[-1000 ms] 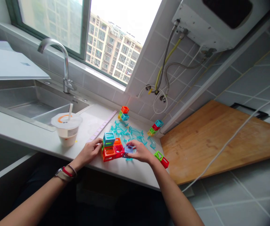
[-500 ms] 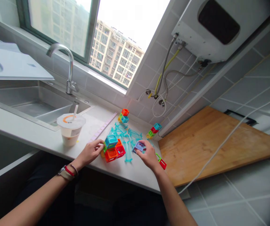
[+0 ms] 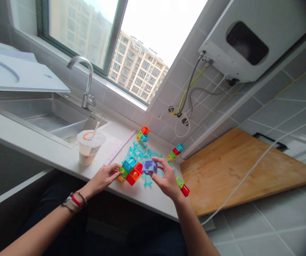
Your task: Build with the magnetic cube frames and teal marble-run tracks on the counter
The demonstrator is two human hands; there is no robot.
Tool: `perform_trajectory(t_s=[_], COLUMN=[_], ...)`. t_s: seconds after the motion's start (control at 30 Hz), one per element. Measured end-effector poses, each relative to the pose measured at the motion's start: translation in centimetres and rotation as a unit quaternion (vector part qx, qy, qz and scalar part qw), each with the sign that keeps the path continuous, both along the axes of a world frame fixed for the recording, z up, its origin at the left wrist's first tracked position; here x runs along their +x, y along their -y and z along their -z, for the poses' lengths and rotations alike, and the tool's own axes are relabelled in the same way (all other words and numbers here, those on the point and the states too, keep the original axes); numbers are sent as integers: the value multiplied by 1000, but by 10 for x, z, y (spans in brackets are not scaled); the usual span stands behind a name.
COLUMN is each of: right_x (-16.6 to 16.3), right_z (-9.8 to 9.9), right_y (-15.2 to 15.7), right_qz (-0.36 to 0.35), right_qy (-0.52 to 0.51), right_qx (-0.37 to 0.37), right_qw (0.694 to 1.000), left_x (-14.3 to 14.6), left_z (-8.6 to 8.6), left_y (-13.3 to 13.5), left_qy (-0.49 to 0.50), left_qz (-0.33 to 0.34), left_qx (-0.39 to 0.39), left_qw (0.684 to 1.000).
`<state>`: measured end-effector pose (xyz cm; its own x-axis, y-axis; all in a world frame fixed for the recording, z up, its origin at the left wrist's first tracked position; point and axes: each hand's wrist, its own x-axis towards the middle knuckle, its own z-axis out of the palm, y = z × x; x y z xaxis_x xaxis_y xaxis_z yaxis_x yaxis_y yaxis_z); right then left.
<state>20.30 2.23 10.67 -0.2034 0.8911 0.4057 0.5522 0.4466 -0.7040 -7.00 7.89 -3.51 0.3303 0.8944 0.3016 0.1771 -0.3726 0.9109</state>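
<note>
My left hand (image 3: 109, 176) is closed on the left side of a cluster of hollow plastic cube blocks, its fingertips at the green block (image 3: 123, 172). A blue block (image 3: 129, 163) tops that cluster, and orange-red blocks (image 3: 134, 175) form its right side. Between the thumb and fingers of my right hand (image 3: 166, 176) is a purple hollow cube block (image 3: 149, 166), close beside the red part of the cluster; whether they touch I cannot tell. Clear teal connector pieces (image 3: 139, 150) lie scattered on the counter behind both hands.
Small block stacks stand at the back (image 3: 143, 134) and right (image 3: 176, 152); a green and red pair (image 3: 183, 187) lies by my right wrist. A lidded drink cup (image 3: 90, 147) stands left, before the sink (image 3: 43, 115). A wooden board (image 3: 243, 170) borders the right side.
My right hand has brought the purple block left, up against or near the cluster, and turned it. The cluster has tilted in my left hand. The camera view has shifted slightly.
</note>
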Motion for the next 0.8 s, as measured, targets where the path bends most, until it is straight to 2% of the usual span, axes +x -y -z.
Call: perform_trajectory(t_s=[0.1, 0.23, 0.3, 0.4, 0.5, 0.6, 0.7, 0.8], right_x=[-24, -61, -76, -90, -92, -92, -93, -98], right_z=[16, 58, 78, 99, 110, 118, 127, 136], right_y=[24, 48, 50, 41, 28, 21, 23, 27], right_qz=[-6, -16, -16, 15, 20, -4, -11, -14], right_qy=[12, 5, 44, 136, 163, 135, 106, 126], right_qx=[3, 28, 101, 230, 295, 322, 325, 307], right_qw=[1000, 999, 994, 963, 941, 937, 940, 943], left_x=[-2, -3, -4, -5, -6, -6, -5, -2], left_z=[1, 3, 3, 4, 5, 3, 1, 1], left_y=[0, 3, 5, 6, 3, 2, 4, 8], left_qy=[6, 7, 8, 6, -2, -7, -16, -35], left_qz=[12, 35, 46, 52, 52, 51, 43, 29], left_qx=[-5, -13, -17, -20, -19, -16, -12, -3], left_qw=[1000, 999, 999, 998, 998, 999, 999, 999])
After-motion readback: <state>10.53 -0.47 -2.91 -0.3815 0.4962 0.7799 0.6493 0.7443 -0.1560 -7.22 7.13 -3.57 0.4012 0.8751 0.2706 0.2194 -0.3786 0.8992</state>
